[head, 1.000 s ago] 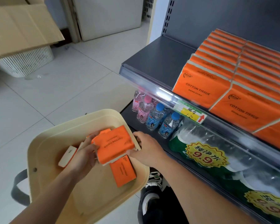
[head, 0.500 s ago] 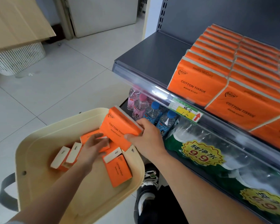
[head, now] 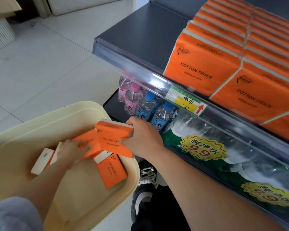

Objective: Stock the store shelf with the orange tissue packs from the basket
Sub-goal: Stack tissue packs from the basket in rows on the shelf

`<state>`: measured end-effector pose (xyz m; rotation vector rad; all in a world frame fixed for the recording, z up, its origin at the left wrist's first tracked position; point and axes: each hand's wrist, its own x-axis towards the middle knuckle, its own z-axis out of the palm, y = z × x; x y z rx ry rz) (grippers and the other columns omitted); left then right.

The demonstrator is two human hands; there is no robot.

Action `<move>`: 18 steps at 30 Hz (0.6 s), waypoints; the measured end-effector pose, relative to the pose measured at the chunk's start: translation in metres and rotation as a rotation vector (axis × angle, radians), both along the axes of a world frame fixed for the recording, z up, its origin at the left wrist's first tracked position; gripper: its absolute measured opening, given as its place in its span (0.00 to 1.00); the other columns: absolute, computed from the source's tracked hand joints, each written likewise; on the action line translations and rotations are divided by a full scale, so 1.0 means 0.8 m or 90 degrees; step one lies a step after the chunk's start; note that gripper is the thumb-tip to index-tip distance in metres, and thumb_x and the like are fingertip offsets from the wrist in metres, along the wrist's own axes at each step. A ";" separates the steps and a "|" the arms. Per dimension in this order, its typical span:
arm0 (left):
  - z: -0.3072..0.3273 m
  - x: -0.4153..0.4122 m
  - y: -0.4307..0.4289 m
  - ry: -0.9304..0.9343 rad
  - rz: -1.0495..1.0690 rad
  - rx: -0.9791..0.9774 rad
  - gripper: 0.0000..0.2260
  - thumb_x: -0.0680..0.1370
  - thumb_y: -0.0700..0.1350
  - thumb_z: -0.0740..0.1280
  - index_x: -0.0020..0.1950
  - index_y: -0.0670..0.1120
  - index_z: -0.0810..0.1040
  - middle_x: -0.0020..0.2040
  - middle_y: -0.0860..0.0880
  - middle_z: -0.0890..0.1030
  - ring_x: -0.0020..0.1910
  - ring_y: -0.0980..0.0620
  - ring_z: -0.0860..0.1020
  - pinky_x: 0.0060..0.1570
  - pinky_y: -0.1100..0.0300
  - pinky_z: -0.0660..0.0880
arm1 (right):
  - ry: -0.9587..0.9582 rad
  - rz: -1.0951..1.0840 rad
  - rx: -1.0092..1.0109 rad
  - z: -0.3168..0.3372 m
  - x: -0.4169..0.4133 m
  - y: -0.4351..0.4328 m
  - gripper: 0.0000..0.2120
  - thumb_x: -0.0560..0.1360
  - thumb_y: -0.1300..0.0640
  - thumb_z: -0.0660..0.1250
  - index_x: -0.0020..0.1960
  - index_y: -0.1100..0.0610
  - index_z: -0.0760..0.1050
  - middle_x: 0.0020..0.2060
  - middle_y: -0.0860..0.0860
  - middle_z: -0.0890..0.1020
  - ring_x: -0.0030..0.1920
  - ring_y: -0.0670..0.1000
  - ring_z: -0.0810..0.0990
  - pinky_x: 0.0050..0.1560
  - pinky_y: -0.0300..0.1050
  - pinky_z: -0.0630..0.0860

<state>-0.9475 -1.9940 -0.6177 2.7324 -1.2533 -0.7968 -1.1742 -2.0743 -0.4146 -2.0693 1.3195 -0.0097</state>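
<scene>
Over the basket (head: 40, 117), both hands (head: 70, 149) (head: 143, 137) grip orange tissue packs (head: 113, 135).

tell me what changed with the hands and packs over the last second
The right grip, which shared one tissue pack with the left grip low in the basket, took it alone and raised it to the rim nearest the shelf. The left grip let go and took hold of a second pack. The stocked rows and the pack lying flat stayed.
</scene>
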 end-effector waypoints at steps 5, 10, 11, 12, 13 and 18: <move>-0.006 -0.013 0.011 0.106 0.205 -0.138 0.18 0.73 0.42 0.72 0.59 0.36 0.75 0.62 0.33 0.67 0.60 0.34 0.71 0.62 0.44 0.69 | 0.022 0.001 0.012 0.000 0.000 -0.002 0.18 0.71 0.51 0.71 0.59 0.51 0.71 0.50 0.49 0.79 0.50 0.52 0.78 0.50 0.51 0.78; -0.009 -0.011 -0.001 0.235 0.332 -0.124 0.34 0.68 0.41 0.76 0.68 0.38 0.62 0.63 0.36 0.72 0.59 0.35 0.74 0.55 0.41 0.74 | 0.032 0.019 0.012 -0.003 0.001 -0.002 0.18 0.71 0.52 0.70 0.59 0.51 0.71 0.50 0.49 0.78 0.50 0.52 0.78 0.49 0.49 0.77; -0.007 -0.014 -0.003 0.275 0.345 -0.143 0.35 0.67 0.41 0.78 0.68 0.37 0.64 0.62 0.37 0.74 0.58 0.36 0.76 0.54 0.44 0.75 | 0.032 0.019 0.012 -0.003 0.001 -0.002 0.18 0.72 0.52 0.70 0.59 0.51 0.71 0.50 0.49 0.78 0.50 0.52 0.78 0.49 0.48 0.77; -0.009 -0.015 -0.005 0.332 0.355 -0.167 0.34 0.65 0.40 0.79 0.67 0.37 0.68 0.60 0.39 0.76 0.54 0.39 0.78 0.52 0.47 0.76 | 0.032 0.019 0.011 -0.004 0.002 -0.003 0.18 0.72 0.53 0.70 0.60 0.50 0.70 0.51 0.49 0.78 0.51 0.52 0.78 0.49 0.48 0.77; -0.011 -0.014 -0.006 0.383 0.354 -0.185 0.31 0.64 0.38 0.79 0.63 0.36 0.72 0.57 0.40 0.79 0.49 0.42 0.80 0.48 0.50 0.77 | 0.033 0.019 0.009 -0.004 0.003 -0.003 0.19 0.72 0.53 0.70 0.61 0.50 0.70 0.52 0.49 0.78 0.52 0.52 0.78 0.49 0.48 0.77; -0.015 -0.006 0.005 0.442 0.422 -0.243 0.26 0.59 0.46 0.81 0.51 0.40 0.76 0.47 0.42 0.81 0.44 0.42 0.80 0.39 0.49 0.80 | 0.023 0.026 -0.001 -0.004 0.002 -0.003 0.19 0.74 0.53 0.70 0.61 0.52 0.67 0.53 0.49 0.77 0.51 0.52 0.77 0.45 0.46 0.74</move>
